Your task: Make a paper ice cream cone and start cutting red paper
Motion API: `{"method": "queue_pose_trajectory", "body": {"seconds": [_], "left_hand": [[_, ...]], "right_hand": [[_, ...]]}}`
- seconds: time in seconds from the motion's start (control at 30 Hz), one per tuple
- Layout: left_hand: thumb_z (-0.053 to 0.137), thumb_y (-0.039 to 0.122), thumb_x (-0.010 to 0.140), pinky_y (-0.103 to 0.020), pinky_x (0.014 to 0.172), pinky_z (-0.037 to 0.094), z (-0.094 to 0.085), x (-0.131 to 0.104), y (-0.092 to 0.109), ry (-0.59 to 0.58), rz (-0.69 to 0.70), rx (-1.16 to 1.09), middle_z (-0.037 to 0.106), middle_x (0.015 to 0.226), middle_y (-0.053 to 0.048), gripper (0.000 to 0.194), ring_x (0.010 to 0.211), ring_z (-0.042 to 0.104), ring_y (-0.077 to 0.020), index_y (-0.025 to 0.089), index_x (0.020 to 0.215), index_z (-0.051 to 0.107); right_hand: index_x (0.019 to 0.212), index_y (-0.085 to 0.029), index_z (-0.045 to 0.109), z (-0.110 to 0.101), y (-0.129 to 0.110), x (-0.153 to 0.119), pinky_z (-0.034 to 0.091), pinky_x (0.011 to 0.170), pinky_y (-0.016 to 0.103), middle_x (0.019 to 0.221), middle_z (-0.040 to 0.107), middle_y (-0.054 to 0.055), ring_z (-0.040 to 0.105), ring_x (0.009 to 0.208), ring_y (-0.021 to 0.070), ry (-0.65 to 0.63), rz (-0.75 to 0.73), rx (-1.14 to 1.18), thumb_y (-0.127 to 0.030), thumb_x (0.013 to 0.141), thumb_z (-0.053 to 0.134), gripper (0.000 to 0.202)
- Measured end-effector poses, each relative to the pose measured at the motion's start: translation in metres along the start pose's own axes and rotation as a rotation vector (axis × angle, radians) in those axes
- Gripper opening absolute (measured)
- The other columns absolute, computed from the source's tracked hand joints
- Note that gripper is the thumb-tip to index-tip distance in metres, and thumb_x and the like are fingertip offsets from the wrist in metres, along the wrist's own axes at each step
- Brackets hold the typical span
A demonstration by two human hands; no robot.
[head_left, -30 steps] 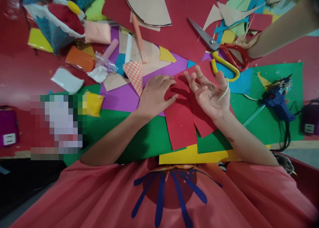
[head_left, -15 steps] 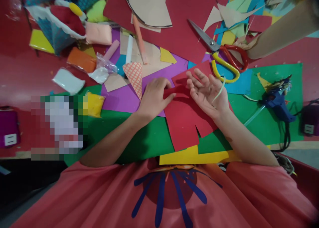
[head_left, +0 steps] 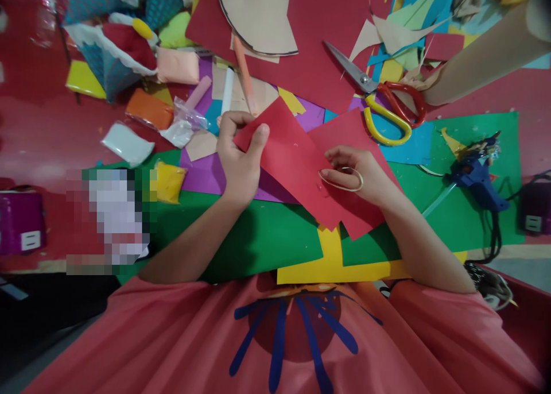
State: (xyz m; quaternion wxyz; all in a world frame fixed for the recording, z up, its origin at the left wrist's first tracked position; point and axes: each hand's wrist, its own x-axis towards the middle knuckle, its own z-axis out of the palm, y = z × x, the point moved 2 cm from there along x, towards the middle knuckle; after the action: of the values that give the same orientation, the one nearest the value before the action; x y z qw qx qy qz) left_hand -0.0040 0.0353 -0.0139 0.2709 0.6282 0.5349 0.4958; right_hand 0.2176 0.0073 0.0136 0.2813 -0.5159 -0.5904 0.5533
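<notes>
My left hand (head_left: 239, 164) pinches the upper left corner of a red paper (head_left: 286, 158), thumb on top. That part is raised at a slant and overlaps more red paper (head_left: 353, 130) beneath it; I cannot tell whether both are one piece. At the raised paper's right edge, my right hand (head_left: 359, 173) is curled, the thumb over the edge and the fingers behind. A thin pale loop (head_left: 361, 181), like a rubber band, hangs around the right thumb. Large scissors (head_left: 365, 84) with one red and one yellow handle lie just beyond the right hand.
A blue glue gun (head_left: 477, 178) lies at right on green sheet (head_left: 267, 239). A thick beige tube (head_left: 482, 55) slants in at upper right, near paper scraps (head_left: 404, 26). Clay packets (head_left: 148, 109), markers (head_left: 243, 66) and decorated cones (head_left: 116, 52) crowd the left. Yellow paper (head_left: 310, 274) lies nearest me.
My left hand has moved left and lifted the red paper, spreading it at a slant. The right hand, open with palm up before, has turned over and closed at the paper's edge.
</notes>
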Motion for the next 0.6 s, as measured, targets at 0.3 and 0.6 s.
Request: {"method": "queue_pose_trajectory", "body": {"seconds": [0.3,0.6], "left_hand": [[0.058,0.036,0.087,-0.023,0.051,0.036,0.007,-0.010,0.024,-0.171,0.061,0.016,0.047,0.065,0.007,0.030,0.052,0.043,-0.0082,0.028,0.115,0.051],[0.052,0.013,0.079,-0.022,0.047,0.026,0.013,-0.024,0.035,-0.488,-0.139,0.245,0.037,0.046,0.013,0.022,0.039,0.037,-0.0070,0.021,0.101,0.050]], "right_hand": [[0.110,-0.021,0.069,-0.079,-0.030,-0.032,0.047,0.094,0.046,0.114,0.069,0.012,0.062,0.107,0.0270,0.572,-0.068,-0.808,-0.011,0.080,0.059,0.033],[0.104,-0.016,0.062,-0.022,-0.037,-0.040,0.051,0.091,0.051,0.109,0.067,0.016,0.062,0.109,0.0296,0.483,-0.279,-0.939,-0.021,0.091,0.048,0.020]]}}
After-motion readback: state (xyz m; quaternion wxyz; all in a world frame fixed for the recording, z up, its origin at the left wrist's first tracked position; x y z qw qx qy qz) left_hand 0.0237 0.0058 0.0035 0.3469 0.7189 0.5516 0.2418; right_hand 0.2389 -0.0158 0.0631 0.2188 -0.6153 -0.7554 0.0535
